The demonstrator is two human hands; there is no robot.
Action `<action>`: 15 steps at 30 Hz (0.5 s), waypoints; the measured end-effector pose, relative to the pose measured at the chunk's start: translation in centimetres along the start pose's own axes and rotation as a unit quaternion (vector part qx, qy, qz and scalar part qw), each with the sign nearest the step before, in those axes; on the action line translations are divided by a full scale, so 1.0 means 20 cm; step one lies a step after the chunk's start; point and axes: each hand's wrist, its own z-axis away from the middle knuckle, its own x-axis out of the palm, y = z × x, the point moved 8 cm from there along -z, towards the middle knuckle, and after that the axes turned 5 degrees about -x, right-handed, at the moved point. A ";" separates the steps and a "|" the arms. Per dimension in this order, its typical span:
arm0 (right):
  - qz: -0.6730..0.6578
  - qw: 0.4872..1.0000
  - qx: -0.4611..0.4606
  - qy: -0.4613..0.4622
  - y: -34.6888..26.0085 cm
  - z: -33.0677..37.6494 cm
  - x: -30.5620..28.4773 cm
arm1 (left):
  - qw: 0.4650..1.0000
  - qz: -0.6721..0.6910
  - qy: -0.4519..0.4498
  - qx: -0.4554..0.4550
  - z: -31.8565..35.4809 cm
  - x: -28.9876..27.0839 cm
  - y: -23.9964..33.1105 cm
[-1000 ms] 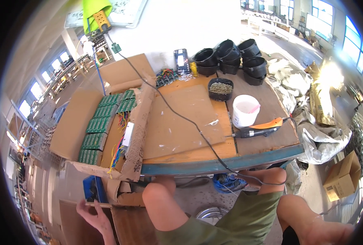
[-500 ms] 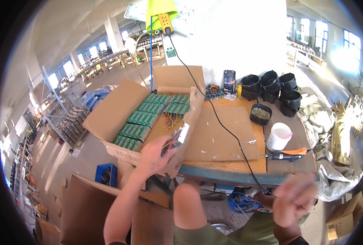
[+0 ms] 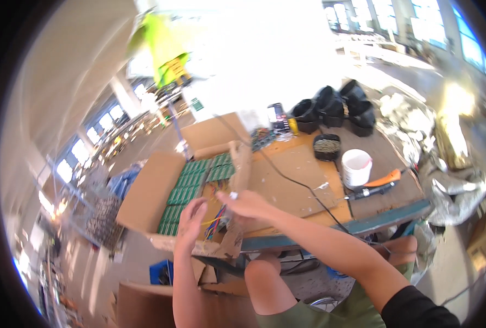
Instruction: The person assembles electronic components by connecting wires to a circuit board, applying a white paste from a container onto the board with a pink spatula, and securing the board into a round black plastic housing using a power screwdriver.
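Note:
Over the near end of an open cardboard box, both of my hands are close together. My left hand has its fingers loosely curved and apart, with no held thing visible in it. From the right reaches my right hand, its fingers closed around something partly hidden; a small white piece shows at the fingers. Coloured wires, blue, red and yellow, hang below that hand, and a yellow strand stretches toward my left hand. Stacked green circuit boards fill the box's left and far parts. Motion blurs the fingertips.
A black cable crosses the cardboard sheet on the table. To the right are a white tub, an orange-and-black power screwdriver, a black dish of small parts and several black cups. A phone stands behind.
My right hand has swung from the lower right across to the box, beside my left. The dark wired piece in my left hand no longer shows there. The whole view has tilted and shifted.

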 end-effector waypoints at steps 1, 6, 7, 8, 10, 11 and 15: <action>0.000 1.000 -0.012 0.009 0.01 -0.06 0.02 | 0.999 0.011 -0.026 -0.023 -0.01 0.00 -0.05; -0.130 0.991 0.019 0.039 0.09 -0.10 0.00 | 0.990 -0.089 -0.102 -0.032 0.03 0.16 -0.10; -0.142 0.989 0.017 0.045 0.09 -0.07 0.00 | 0.990 -0.087 -0.105 -0.036 0.03 0.15 -0.13; -0.154 0.987 0.013 0.049 0.09 -0.06 0.00 | 0.990 -0.086 -0.107 -0.042 0.03 0.13 -0.17; -0.187 0.982 -0.019 0.029 0.13 -0.09 0.01 | 0.990 -0.077 -0.109 -0.045 0.02 0.15 -0.17; -0.204 0.978 -0.036 0.024 0.16 -0.09 0.02 | 0.990 -0.074 -0.110 -0.047 0.03 0.16 -0.16; -0.295 0.951 -0.086 -0.016 0.24 -0.10 0.03 | 0.987 -0.114 -0.105 -0.046 0.06 0.19 -0.08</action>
